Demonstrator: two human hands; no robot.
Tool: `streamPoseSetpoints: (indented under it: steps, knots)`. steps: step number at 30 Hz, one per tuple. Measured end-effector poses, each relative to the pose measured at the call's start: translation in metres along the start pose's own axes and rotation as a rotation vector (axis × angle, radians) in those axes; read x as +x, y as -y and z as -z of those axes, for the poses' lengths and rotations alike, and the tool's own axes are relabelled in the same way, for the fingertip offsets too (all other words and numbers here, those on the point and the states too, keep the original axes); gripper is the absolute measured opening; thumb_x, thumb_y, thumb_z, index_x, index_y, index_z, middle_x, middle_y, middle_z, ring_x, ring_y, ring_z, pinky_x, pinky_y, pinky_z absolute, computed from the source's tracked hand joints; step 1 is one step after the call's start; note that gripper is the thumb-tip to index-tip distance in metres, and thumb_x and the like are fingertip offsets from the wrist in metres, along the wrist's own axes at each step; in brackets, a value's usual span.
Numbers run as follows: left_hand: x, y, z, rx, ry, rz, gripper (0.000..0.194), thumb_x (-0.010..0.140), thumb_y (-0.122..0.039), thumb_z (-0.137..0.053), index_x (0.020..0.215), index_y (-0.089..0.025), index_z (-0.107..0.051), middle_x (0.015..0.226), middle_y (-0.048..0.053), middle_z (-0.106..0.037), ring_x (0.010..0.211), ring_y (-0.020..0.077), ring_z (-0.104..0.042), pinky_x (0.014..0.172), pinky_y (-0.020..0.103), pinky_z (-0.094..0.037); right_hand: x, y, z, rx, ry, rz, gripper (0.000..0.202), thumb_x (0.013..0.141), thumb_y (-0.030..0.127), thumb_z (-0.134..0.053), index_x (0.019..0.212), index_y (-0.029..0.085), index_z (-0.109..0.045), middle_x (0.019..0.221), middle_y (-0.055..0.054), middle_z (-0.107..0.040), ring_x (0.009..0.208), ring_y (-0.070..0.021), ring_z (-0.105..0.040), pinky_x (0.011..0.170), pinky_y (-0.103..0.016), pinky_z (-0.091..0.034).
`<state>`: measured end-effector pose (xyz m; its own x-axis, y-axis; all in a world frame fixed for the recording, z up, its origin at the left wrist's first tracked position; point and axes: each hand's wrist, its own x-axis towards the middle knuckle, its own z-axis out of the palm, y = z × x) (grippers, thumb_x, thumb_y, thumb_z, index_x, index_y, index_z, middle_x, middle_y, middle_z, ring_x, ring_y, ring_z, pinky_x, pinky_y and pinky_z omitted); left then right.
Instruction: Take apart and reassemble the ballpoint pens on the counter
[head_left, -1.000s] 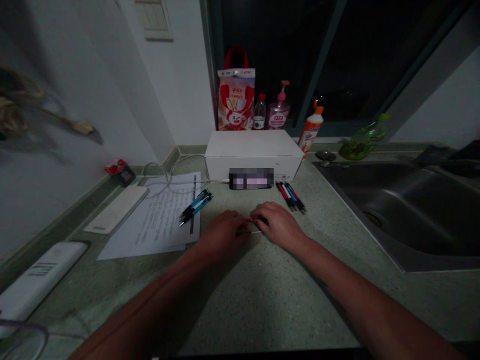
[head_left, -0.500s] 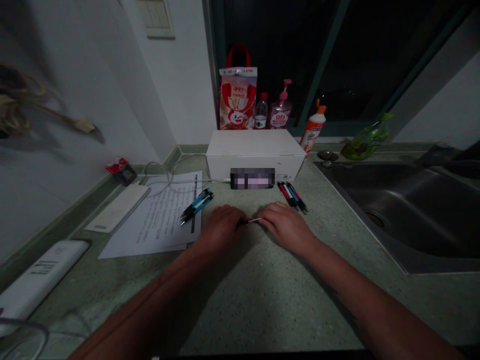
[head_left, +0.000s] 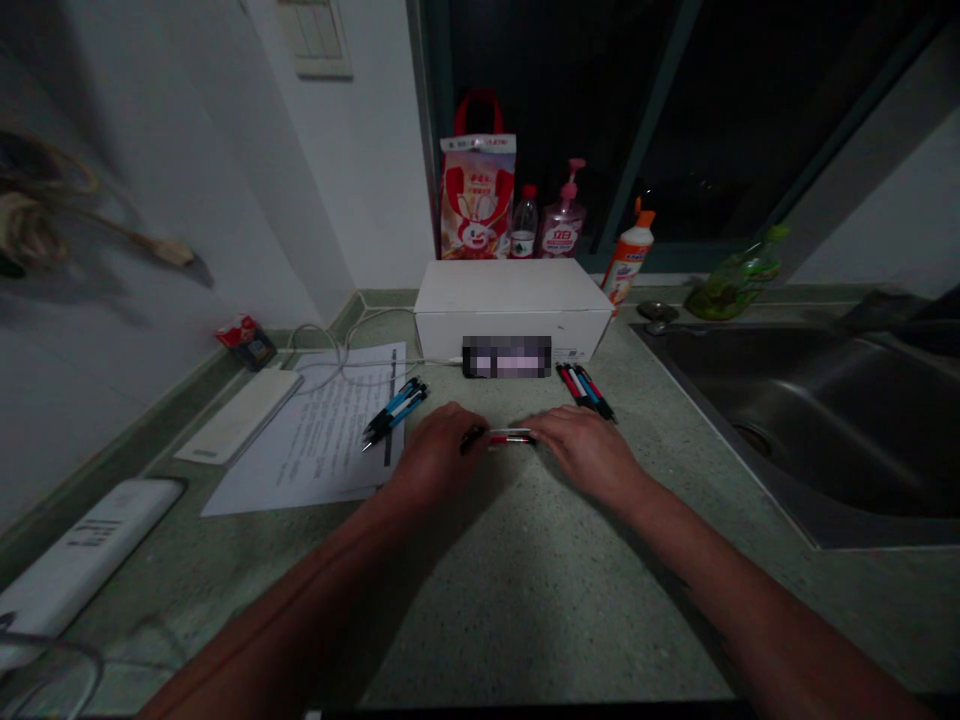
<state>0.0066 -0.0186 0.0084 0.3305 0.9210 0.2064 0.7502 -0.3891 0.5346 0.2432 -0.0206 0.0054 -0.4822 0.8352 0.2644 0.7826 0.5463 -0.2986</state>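
Over the counter, my left hand [head_left: 442, 445] is closed, with a dark pen part [head_left: 472, 438] at its fingertips. Opposite it, my right hand [head_left: 589, 445] pinches the end of a thin white rod, like a pen refill [head_left: 510, 431], that spans the space between both hands. Just below the rod is a red pen piece [head_left: 511, 440] with a dark end close to my right fingertips. My fingers partly hide these parts. Blue pens [head_left: 394, 412] lie left of my left hand on a printed sheet [head_left: 315, 430]. Red, white and blue pens [head_left: 585, 391] lie beyond my right hand.
A white box [head_left: 514, 290] stands behind, with a phone-like device [head_left: 506, 357] leaning on its front and a cable [head_left: 435, 360] attached. On the left are a flat white case [head_left: 240, 415] and a white power strip [head_left: 90, 550]. A metal sink [head_left: 810, 430] is at right.
My hands have moved slightly apart, my right hand shifting right. More of the white rod and the red pen piece now shows between them.
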Motion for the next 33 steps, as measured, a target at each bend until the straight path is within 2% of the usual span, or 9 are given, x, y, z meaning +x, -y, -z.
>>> streamPoseSetpoints:
  steps: [3, 5, 9, 14, 18, 22, 28, 33]
  knots:
    - [0.0, 0.004, -0.002, -0.072, -0.028, 0.112, 0.017, 0.091, -0.024, -0.064, 0.107, -0.021, -0.069, 0.096, 0.006, -0.073, 0.086, 0.0231, -0.067, 0.074, 0.035, -0.048, 0.0, -0.002, 0.002, 0.004, -0.008, -0.06, 0.023, 0.102, 0.022, -0.055, 0.116, 0.025, -0.073, 0.102, -0.005, -0.078, 0.094, -0.0243, -0.071, 0.087, -0.04, -0.051]
    - [0.0, 0.007, -0.001, -0.071, -0.03, 0.152, 0.016, 0.092, -0.023, -0.063, 0.107, -0.022, -0.069, 0.097, 0.007, -0.074, 0.087, 0.0233, -0.068, 0.074, 0.035, -0.049, -0.001, -0.003, 0.004, 0.01, -0.002, -0.075, 0.02, 0.102, 0.023, -0.056, 0.112, 0.024, -0.073, 0.1, -0.005, -0.078, 0.093, -0.0238, -0.071, 0.086, -0.039, -0.051]
    - [0.001, 0.004, 0.003, 0.062, 0.035, -0.003, 0.014, 0.094, -0.022, -0.061, 0.098, -0.023, -0.074, 0.097, 0.007, -0.074, 0.091, 0.0238, -0.067, 0.081, 0.036, -0.049, -0.001, 0.0, 0.007, 0.041, 0.057, 0.01, 0.016, 0.099, 0.02, -0.057, 0.103, 0.024, -0.073, 0.098, -0.005, -0.076, 0.093, -0.0225, -0.07, 0.084, -0.036, -0.05]
    - [0.002, 0.003, 0.0, 0.192, 0.176, -0.181, 0.019, 0.094, -0.02, -0.062, 0.104, -0.021, -0.077, 0.096, 0.008, -0.071, 0.095, 0.0254, -0.064, 0.085, 0.038, -0.048, -0.002, 0.005, 0.006, 0.066, 0.101, 0.069, 0.014, 0.096, 0.016, -0.06, 0.096, 0.022, -0.073, 0.097, -0.006, -0.071, 0.092, -0.0208, -0.067, 0.082, -0.034, -0.049]
    - [0.002, 0.013, -0.007, 0.132, 0.142, -0.228, 0.019, 0.094, -0.017, -0.061, 0.105, -0.022, -0.075, 0.099, 0.007, -0.071, 0.097, 0.0235, -0.062, 0.087, 0.038, -0.048, -0.003, 0.005, 0.002, 0.072, 0.095, 0.068, 0.014, 0.096, 0.016, -0.06, 0.095, 0.023, -0.073, 0.096, -0.005, -0.069, 0.09, -0.0202, -0.065, 0.081, -0.034, -0.048]
    - [0.003, 0.016, -0.005, 0.109, 0.121, -0.245, 0.017, 0.095, -0.018, -0.061, 0.105, -0.022, -0.074, 0.099, 0.007, -0.07, 0.097, 0.0238, -0.063, 0.088, 0.038, -0.049, -0.003, 0.004, 0.001, 0.045, 0.114, 0.079, 0.013, 0.095, 0.016, -0.062, 0.097, 0.023, -0.073, 0.096, -0.005, -0.068, 0.091, -0.0201, -0.064, 0.081, -0.033, -0.047]
    - [0.003, 0.007, 0.001, 0.098, 0.074, -0.134, 0.015, 0.093, -0.017, -0.061, 0.099, -0.021, -0.074, 0.098, 0.008, -0.072, 0.097, 0.0248, -0.064, 0.088, 0.039, -0.049, -0.002, 0.007, -0.002, 0.012, 0.131, 0.069, 0.012, 0.094, 0.015, -0.064, 0.096, 0.022, -0.073, 0.094, -0.005, -0.068, 0.091, -0.0204, -0.064, 0.08, -0.033, -0.046]
    - [0.001, 0.007, 0.001, 0.068, 0.056, -0.11, 0.015, 0.092, -0.019, -0.062, 0.1, -0.022, -0.074, 0.101, 0.008, -0.073, 0.098, 0.0244, -0.064, 0.091, 0.039, -0.048, -0.001, 0.008, -0.004, -0.017, 0.148, 0.03, 0.006, 0.092, 0.017, -0.069, 0.093, 0.022, -0.073, 0.093, -0.005, -0.068, 0.09, -0.0213, -0.064, 0.079, -0.033, -0.045]
